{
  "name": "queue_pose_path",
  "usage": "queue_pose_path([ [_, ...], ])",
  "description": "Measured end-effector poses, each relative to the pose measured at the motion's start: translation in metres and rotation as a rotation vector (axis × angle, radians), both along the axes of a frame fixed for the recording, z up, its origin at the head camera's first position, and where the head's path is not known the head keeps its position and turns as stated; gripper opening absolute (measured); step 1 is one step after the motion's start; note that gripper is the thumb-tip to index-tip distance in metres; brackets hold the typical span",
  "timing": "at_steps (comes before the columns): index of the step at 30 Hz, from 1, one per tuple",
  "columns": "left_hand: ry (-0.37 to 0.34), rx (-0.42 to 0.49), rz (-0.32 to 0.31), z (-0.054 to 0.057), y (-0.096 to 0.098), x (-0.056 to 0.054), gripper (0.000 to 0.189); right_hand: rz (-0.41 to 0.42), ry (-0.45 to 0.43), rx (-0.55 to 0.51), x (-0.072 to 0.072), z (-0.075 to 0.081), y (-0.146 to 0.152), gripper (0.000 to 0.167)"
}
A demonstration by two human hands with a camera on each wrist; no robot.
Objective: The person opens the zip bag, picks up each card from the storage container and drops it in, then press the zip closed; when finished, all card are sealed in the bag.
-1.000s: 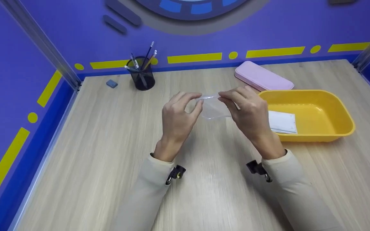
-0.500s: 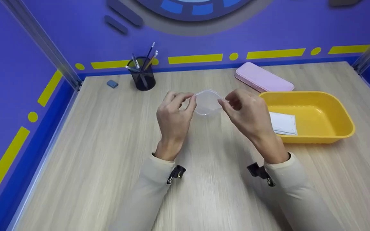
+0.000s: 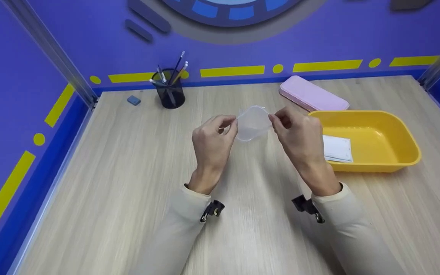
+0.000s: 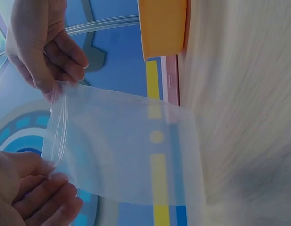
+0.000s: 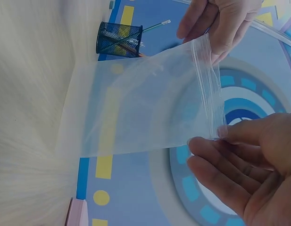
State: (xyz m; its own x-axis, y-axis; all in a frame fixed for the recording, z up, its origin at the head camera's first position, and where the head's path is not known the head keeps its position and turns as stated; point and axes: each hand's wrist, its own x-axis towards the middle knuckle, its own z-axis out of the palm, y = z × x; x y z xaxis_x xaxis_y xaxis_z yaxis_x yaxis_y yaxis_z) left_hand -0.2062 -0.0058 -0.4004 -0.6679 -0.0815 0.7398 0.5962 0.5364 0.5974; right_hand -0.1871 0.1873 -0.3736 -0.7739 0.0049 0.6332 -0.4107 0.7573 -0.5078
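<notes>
A clear zip-lock bag [image 3: 253, 123] hangs between the two hands, its mouth spread into a rounded gap in the head view. My left hand [image 3: 214, 147] pinches one end of the mouth between thumb and fingers. At the opposite end, my right hand [image 3: 300, 139] pinches the rim the same way. In the left wrist view the see-through bag [image 4: 126, 146] stretches downward from its ridged zip strip, with the wall showing through it. The right wrist view shows nothing inside the bag [image 5: 140, 103].
A yellow tray [image 3: 380, 167] holding white paper pads [image 3: 337, 148] stands beside the right hand. Behind it lies a pink pencil case [image 3: 313, 93]. A black mesh cup [image 3: 170, 93] with pencils and a blue eraser [image 3: 133, 100] are at the back left.
The bag's mouth, narrow a second ago, has widened into a rounded gap. Both hands have shifted slightly to the right over the last half second, each still pinching its end.
</notes>
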Motion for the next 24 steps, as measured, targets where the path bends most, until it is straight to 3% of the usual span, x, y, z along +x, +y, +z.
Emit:
queue_pose_path([
  [6, 0.017, -0.022, 0.032, -0.0026, 0.0007, -0.0009, 0.005, -0.068, -0.025, 0.037, 0.0001, -0.0027, -0.0044, 0.025],
  [10, 0.033, -0.047, 0.064, -0.0034, 0.0008, -0.0011, 0.006, -0.061, -0.083, 0.049, 0.0033, -0.0045, -0.0084, 0.035],
  [13, 0.037, -0.057, 0.068, -0.0026, 0.0003, -0.0006, 0.005, -0.042, -0.118, 0.039, 0.0046, -0.004, -0.0099, 0.03],
  [17, 0.02, -0.033, 0.023, -0.0018, -0.001, -0.001, 0.003, -0.023, -0.141, 0.028, 0.0047, -0.0024, -0.0093, 0.02],
  [24, 0.032, -0.009, -0.017, -0.0016, -0.0023, -0.0021, 0.004, -0.013, -0.109, 0.019, 0.0038, -0.0007, -0.0084, 0.01],
])
